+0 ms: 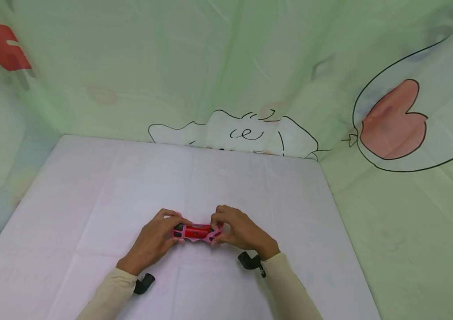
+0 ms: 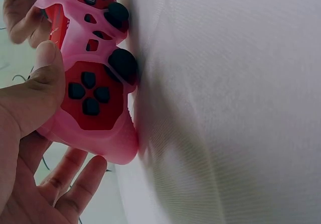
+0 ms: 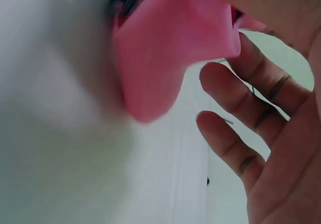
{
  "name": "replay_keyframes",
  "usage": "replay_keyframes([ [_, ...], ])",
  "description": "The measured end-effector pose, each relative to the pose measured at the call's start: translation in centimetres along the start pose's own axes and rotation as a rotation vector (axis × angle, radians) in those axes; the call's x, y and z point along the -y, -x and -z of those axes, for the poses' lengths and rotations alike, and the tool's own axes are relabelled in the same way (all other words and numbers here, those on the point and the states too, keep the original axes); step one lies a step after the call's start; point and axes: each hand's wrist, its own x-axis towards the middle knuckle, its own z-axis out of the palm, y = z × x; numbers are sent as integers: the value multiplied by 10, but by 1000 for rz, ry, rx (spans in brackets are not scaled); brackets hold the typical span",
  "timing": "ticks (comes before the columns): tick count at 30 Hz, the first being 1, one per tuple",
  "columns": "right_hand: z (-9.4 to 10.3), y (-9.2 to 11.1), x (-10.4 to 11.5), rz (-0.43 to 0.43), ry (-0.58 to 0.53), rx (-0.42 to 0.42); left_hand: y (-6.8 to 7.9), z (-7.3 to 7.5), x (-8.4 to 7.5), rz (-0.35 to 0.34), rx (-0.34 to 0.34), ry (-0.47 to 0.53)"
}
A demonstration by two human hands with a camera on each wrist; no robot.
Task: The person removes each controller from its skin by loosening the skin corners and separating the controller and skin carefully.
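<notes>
Red controller [image 1: 196, 232] pinched between two hands, near middle of the worktop [image 1: 142, 178].
Printed sheeting [image 1: 194, 66] hung left, far and right. The left grip [image 1: 151, 239] clasped one end; the right grip [image 1: 241, 230] nipped the pink cover [image 2: 100, 144], hiding that corner. Only the left-wrist view revealed the direction pad [image 2: 102, 94] and thumbsticks [image 2: 123, 66].

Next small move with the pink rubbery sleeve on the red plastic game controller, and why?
Probably ease the sleeve over the right end of the controller with the right hand, left hand steadying the other end. The right wrist view shows a sleeve corner jutting out, apparently unseated; the left wrist view shows it neatly framing the black directional buttons.
</notes>
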Motion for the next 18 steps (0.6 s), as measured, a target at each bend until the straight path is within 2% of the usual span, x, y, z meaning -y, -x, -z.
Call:
replay_keyframes([
  [4,1,8,-2,-11,18,-6,0,0,0,6,-6,-4],
  [11,-1,12,-5,57,96,-83,0,-1,0,11,-2,-7],
  [18,-4,14,-1,64,82,-118,-1,-2,0,17,-4,-16],
])
